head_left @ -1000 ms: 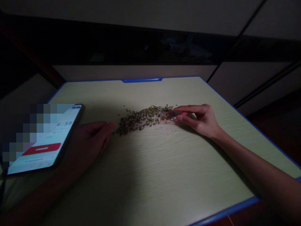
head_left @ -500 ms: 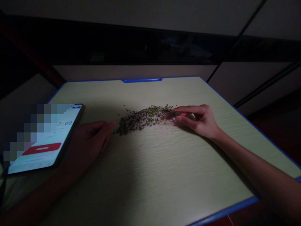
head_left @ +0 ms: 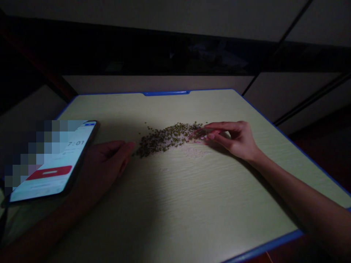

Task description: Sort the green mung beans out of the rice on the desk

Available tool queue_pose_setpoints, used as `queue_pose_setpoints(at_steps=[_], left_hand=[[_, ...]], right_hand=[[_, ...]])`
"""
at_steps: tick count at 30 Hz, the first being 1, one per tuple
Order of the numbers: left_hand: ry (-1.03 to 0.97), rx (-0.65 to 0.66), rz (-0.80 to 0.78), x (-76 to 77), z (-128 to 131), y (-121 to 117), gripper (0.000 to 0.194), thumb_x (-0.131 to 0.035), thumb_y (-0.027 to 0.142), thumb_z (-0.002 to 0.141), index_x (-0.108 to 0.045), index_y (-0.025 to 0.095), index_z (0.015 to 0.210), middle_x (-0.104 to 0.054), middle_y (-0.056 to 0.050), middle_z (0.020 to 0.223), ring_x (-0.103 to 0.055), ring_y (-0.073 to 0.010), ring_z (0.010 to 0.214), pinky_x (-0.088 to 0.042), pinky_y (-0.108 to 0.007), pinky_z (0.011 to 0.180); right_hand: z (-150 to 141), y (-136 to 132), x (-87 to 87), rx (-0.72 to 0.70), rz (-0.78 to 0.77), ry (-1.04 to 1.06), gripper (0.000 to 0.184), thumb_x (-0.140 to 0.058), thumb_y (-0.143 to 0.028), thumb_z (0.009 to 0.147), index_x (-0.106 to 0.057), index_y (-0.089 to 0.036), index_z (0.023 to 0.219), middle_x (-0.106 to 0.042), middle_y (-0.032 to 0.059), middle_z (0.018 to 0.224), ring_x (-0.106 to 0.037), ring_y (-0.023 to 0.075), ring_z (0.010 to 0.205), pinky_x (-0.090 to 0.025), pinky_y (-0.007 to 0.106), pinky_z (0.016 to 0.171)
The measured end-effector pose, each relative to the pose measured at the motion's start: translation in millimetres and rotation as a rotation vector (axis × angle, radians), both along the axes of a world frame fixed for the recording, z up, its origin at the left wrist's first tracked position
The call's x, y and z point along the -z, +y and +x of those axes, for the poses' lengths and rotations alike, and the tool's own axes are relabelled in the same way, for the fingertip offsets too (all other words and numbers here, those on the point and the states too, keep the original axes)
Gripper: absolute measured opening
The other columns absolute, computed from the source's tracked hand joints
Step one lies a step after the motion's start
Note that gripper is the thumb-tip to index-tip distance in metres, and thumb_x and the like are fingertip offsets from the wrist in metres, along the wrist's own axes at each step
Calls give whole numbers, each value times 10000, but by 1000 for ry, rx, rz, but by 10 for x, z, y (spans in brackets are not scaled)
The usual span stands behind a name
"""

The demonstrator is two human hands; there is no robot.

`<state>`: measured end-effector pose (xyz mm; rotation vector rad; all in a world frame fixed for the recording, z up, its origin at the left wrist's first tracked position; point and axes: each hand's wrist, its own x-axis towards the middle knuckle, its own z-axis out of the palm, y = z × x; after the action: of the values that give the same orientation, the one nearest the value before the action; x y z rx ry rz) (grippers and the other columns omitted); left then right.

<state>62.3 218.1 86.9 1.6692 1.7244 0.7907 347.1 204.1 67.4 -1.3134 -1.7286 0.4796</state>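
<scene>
A low pile of small green beans (head_left: pixel 164 138) mixed with pale grains (head_left: pixel 195 150) lies on the table's middle. My right hand (head_left: pixel 233 138) is at the pile's right end, its thumb and fingers pinching a see-through piece with a pinkish edge (head_left: pixel 197 136). That piece rests in or against the beans; its exact kind is unclear. White spots show on it beside my thumb. My left hand (head_left: pixel 105 159) rests closed at the pile's left end, thumb pressed to the fingers. Whether anything is inside it is hidden.
A lit phone (head_left: pixel 59 160) stands propped at the left, partly behind my left wrist. The pale table (head_left: pixel 175 204) has a blue rim with a raised blue lip (head_left: pixel 167 93) at the far side. Cabinet panels (head_left: pixel 164 80) stand just beyond it.
My right hand and the see-through piece have shifted slightly right. The phone's timer reads one second more. My left hand looks unmoved.
</scene>
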Motion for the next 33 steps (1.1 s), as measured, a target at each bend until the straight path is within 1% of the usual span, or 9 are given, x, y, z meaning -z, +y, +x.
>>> queue_pose_setpoints(at_steps=[8,12,17,22,26,33], left_hand=[[-8,1,-12,32,-17,-7,402,-483,448,692,-401,202,385,-361,69,323,-344,-79,346,-278,-212,406],[4,1,-1,16,-8,-2,401,-482,449,688,-408,202,380,-367,67,324,-351,-81,349,-280,-211,410],[3,-5,2,7,-7,4,402,-480,447,681,-398,201,374,-363,65,321,-355,-81,349,-275,-207,411],[-5,-2,-13,13,-5,-4,400,-479,452,676,-398,204,372,-361,68,316,-343,-78,336,-279,-206,401],[-6,-2,-2,3,3,-5,403,-472,465,664,-394,206,365,-354,68,309,-334,-75,323,-264,-204,382],[15,10,23,16,-15,13,414,-476,460,678,-390,203,365,-356,70,310,-339,-71,328,-271,-198,385]], right_hand=[[-3,0,6,12,-6,8,233,-629,-150,713,-734,-179,919,-745,73,866,-639,161,630,-495,295,541],[-14,-5,-2,1,-12,1,224,-638,-180,716,-735,-174,918,-742,80,888,-628,158,612,-477,290,506],[-12,3,-4,35,-4,-12,235,-629,-160,711,-735,-155,921,-742,80,806,-617,160,596,-479,294,513],[-23,5,-4,53,-18,17,240,-624,-149,706,-732,-145,920,-734,65,719,-616,157,576,-493,291,523],[-34,7,1,54,-6,26,233,-630,-153,698,-735,-154,906,-734,56,721,-618,152,565,-496,281,517],[-32,16,11,27,28,-11,224,-633,-165,714,-736,-155,912,-740,69,770,-601,142,554,-471,276,494]])
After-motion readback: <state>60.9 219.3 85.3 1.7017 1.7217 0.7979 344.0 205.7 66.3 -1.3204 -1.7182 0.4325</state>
